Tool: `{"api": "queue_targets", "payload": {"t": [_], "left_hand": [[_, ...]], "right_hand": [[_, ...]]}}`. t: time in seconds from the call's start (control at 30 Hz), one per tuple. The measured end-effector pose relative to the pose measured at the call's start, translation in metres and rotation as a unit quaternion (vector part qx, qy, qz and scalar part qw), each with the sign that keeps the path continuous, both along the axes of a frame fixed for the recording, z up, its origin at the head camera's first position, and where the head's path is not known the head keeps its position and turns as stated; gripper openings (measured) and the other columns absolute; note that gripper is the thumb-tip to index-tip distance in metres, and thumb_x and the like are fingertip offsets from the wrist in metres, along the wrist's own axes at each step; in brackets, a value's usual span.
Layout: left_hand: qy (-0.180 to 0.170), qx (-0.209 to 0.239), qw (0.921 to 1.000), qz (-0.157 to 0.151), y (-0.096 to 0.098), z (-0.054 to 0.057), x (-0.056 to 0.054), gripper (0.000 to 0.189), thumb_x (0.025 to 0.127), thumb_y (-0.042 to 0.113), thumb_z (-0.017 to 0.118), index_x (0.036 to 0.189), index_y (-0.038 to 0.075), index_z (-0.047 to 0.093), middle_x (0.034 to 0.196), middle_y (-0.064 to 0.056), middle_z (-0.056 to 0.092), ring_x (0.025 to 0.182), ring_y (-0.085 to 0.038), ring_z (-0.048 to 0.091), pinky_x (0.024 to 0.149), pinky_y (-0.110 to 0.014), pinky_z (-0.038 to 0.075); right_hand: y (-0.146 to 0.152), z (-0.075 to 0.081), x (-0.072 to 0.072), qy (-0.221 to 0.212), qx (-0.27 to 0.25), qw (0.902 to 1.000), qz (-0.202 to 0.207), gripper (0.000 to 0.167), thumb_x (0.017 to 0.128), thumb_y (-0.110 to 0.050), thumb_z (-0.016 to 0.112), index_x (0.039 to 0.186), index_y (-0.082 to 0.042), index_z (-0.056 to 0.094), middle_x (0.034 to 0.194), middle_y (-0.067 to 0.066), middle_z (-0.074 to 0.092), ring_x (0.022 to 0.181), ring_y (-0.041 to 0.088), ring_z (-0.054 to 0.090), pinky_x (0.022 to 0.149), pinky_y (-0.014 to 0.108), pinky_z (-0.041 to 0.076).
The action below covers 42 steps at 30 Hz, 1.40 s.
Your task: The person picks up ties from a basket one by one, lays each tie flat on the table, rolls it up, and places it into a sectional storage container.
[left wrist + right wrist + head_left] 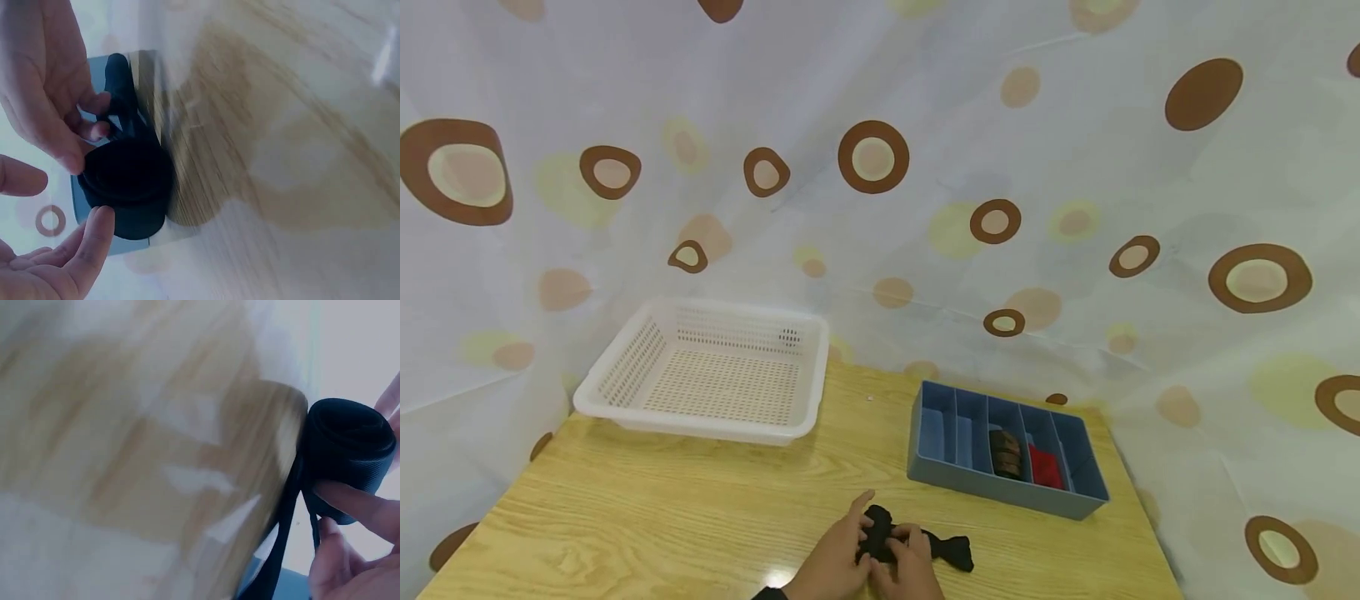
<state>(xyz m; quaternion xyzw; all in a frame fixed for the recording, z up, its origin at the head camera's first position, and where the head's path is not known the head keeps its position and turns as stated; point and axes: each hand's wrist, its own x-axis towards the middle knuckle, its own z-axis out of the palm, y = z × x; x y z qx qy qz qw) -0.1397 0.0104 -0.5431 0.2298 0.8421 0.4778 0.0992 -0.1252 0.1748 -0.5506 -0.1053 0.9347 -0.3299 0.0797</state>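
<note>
A black necktie (876, 532) is wound into a thick coil over the wooden table, with a flared tail running off to the right. My left hand (835, 557) holds the coil from its left side, with one finger raised away from it. On the other side, my right hand (913, 568) pinches the necktie where the tail leaves the coil. In the right wrist view the coil (350, 456) shows its spiral layers, and fingers of the right hand (359, 550) press its near face. The left wrist view shows fingertips of both hands around the coil (128, 178).
A blue divided box (1007, 492) stands behind the hands to the right. One compartment holds a brown striped roll (1006, 455), another a red folded cloth (1045, 467). A white plastic basket (700, 425) sits at the back left. A patterned curtain (820, 242) hangs behind the table (662, 500).
</note>
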Motion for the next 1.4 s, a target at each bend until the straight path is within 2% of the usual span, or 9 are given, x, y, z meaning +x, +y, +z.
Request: {"api": "queue_targets", "payload": {"t": [0.17, 0.37, 0.53, 0.7, 0.8, 0.97, 1.07, 1.17, 1.4], "left_hand": [[0.014, -0.023, 0.9994, -0.022, 0.011, -0.004, 0.001, 0.077, 0.08, 0.002, 0.062, 0.145, -0.002, 0.02, 0.12, -0.018, 0.058, 0.104, -0.025, 0.061, 0.081, -0.03, 0.052], [0.02, -0.028, 0.9985, -0.042, 0.022, -0.007, 0.002, 0.077, 0.078, -0.001, 0.063, 0.143, -0.005, 0.022, 0.109, -0.018, 0.064, 0.103, -0.026, 0.062, 0.068, -0.021, 0.048], [0.017, -0.016, 0.9976, -0.065, 0.027, -0.008, 0.0, 0.074, 0.079, -0.002, 0.06, 0.143, -0.007, 0.021, 0.078, -0.007, 0.063, 0.073, -0.011, 0.058, 0.058, -0.016, 0.039], [-0.042, 0.026, 0.9958, -0.077, 0.025, -0.009, -0.001, 0.076, 0.08, -0.001, 0.058, 0.145, -0.004, 0.018, 0.116, -0.016, 0.059, 0.097, -0.022, 0.061, 0.073, -0.023, 0.049], [-0.07, 0.051, 0.9952, -0.045, 0.02, -0.01, -0.001, 0.075, 0.082, -0.001, 0.057, 0.145, -0.004, 0.017, 0.13, -0.025, 0.047, 0.11, -0.035, 0.055, 0.084, -0.038, 0.051], [-0.142, 0.086, 0.986, 0.018, 0.015, -0.015, -0.002, 0.076, 0.082, 0.002, 0.059, 0.144, -0.007, 0.016, 0.125, -0.028, 0.047, 0.109, -0.043, 0.054, 0.084, -0.052, 0.047], [-0.191, 0.146, 0.9707, 0.003, 0.016, -0.019, -0.002, 0.08, 0.081, 0.0, 0.059, 0.144, -0.008, 0.01, 0.118, -0.024, 0.051, 0.101, -0.039, 0.06, 0.08, -0.049, 0.05], [-0.178, 0.175, 0.9683, -0.017, 0.018, -0.023, 0.0, 0.084, 0.08, -0.002, 0.06, 0.145, -0.008, 0.008, 0.116, -0.022, 0.051, 0.099, -0.035, 0.062, 0.076, -0.043, 0.051], [-0.071, 0.108, 0.9907, -0.043, 0.023, -0.023, 0.003, 0.084, 0.081, 0.01, 0.066, 0.146, -0.004, 0.015, 0.119, -0.014, 0.047, 0.096, -0.015, 0.054, 0.076, -0.028, 0.047]], "right_hand": [[0.005, -0.002, 0.002, 0.015, 0.007, 0.9997, -0.02, 0.041, 0.089, -0.025, 0.061, 0.105, 0.013, 0.058, 0.106, 0.019, 0.049, 0.088, 0.03, 0.048, 0.076, 0.048, 0.046], [0.007, -0.001, 0.005, 0.101, 0.037, 0.9908, -0.083, 0.031, 0.079, -0.016, 0.072, 0.098, -0.003, 0.052, 0.093, 0.01, 0.045, 0.08, 0.021, 0.047, 0.07, 0.041, 0.045], [0.009, 0.001, -0.001, 0.043, 0.032, 0.995, -0.083, 0.03, 0.083, -0.018, 0.068, 0.101, -0.002, 0.05, 0.093, 0.012, 0.046, 0.077, 0.02, 0.047, 0.067, 0.039, 0.045], [0.012, 0.0, -0.005, 0.018, 0.036, 0.9983, -0.042, 0.042, 0.085, -0.02, 0.067, 0.118, 0.001, 0.05, 0.098, 0.017, 0.049, 0.075, 0.021, 0.05, 0.066, 0.041, 0.047], [0.012, -0.001, -0.006, 0.012, 0.042, 0.9983, -0.039, 0.044, 0.084, -0.019, 0.068, 0.121, -0.002, 0.052, 0.098, 0.015, 0.049, 0.074, 0.023, 0.052, 0.069, 0.045, 0.049], [0.016, -0.004, -0.009, 0.009, 0.04, 0.9977, -0.054, 0.04, 0.084, -0.02, 0.069, 0.118, -0.002, 0.057, 0.097, 0.012, 0.049, 0.078, 0.024, 0.055, 0.071, 0.044, 0.049], [0.021, -0.006, -0.01, 0.007, 0.034, 0.9983, -0.047, 0.041, 0.084, -0.018, 0.068, 0.119, 0.001, 0.059, 0.097, 0.009, 0.048, 0.08, 0.019, 0.051, 0.07, 0.036, 0.047], [0.024, -0.005, -0.009, 0.01, 0.039, 0.9985, -0.036, 0.041, 0.086, -0.015, 0.067, 0.121, 0.005, 0.059, 0.098, 0.008, 0.048, 0.084, 0.019, 0.048, 0.071, 0.034, 0.045], [0.027, 0.0, -0.005, 0.01, 0.024, 0.9987, -0.043, 0.034, 0.085, -0.003, 0.063, 0.117, 0.01, 0.056, 0.103, 0.013, 0.062, 0.09, 0.03, 0.056, 0.075, 0.04, 0.049]]}}
